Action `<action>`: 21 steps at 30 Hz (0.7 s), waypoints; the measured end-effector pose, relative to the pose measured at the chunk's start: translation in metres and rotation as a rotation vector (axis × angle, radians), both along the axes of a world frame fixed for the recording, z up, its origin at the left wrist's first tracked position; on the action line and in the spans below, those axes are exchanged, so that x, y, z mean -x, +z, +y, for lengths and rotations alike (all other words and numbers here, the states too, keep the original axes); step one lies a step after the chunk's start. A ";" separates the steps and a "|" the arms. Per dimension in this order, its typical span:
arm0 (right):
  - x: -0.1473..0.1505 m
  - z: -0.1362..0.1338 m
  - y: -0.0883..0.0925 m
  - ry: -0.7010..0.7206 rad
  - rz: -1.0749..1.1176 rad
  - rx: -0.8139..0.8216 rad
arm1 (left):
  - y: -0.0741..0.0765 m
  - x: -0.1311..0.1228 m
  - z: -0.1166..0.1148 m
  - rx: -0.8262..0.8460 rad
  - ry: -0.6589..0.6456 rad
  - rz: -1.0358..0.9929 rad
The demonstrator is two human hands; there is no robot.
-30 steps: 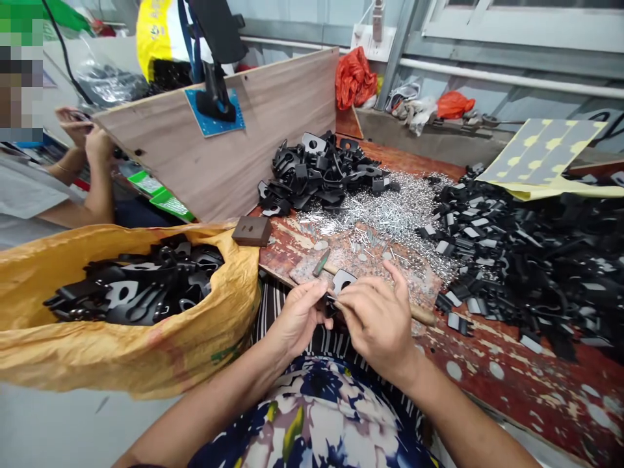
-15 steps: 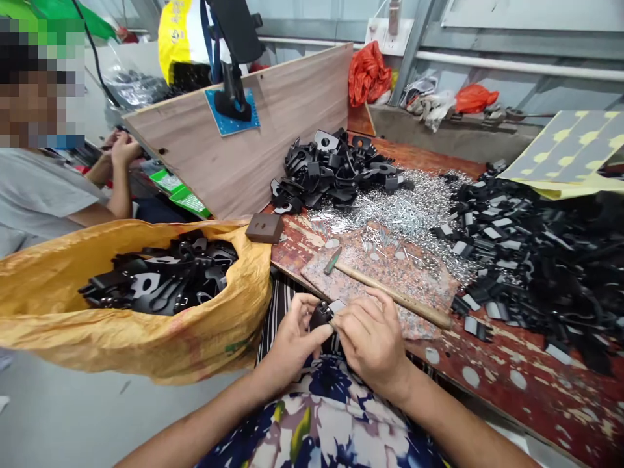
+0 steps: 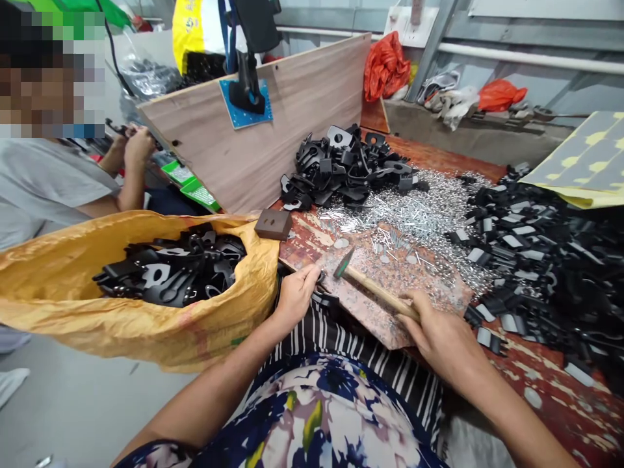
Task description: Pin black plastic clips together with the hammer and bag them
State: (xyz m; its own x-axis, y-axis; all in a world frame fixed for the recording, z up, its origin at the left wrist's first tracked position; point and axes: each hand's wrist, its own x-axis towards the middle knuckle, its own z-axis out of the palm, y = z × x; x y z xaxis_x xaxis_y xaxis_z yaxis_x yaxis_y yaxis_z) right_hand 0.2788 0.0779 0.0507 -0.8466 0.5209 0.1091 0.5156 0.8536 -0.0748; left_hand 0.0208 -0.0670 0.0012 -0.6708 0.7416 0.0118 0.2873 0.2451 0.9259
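The left hand (image 3: 296, 296) pinches a black part (image 3: 326, 299) beside the speckled slab (image 3: 361, 300). The right hand (image 3: 439, 333) curls its fingers around the hammer's (image 3: 374, 290) right end.

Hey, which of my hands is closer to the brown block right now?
Left. Your left hand is just below the brown block in view; your right hand is farther right, at the hammer's handle end.

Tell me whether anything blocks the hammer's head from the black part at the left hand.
Nothing visible does: only bare speckled slab shows between the hammer's head and the black part at the left hand.
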 end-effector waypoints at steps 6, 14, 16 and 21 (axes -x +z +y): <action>0.002 -0.020 0.021 0.078 0.415 -0.129 | -0.004 -0.002 0.000 -0.003 0.109 0.028; 0.005 -0.025 -0.003 0.095 0.264 -0.144 | -0.012 0.001 0.000 -0.063 0.118 0.001; 0.003 -0.022 0.002 0.049 0.293 -0.081 | -0.012 0.000 0.000 -0.080 0.096 -0.021; 0.009 -0.012 -0.009 -0.052 0.079 -0.175 | 0.007 -0.008 -0.019 -0.139 -0.036 -0.067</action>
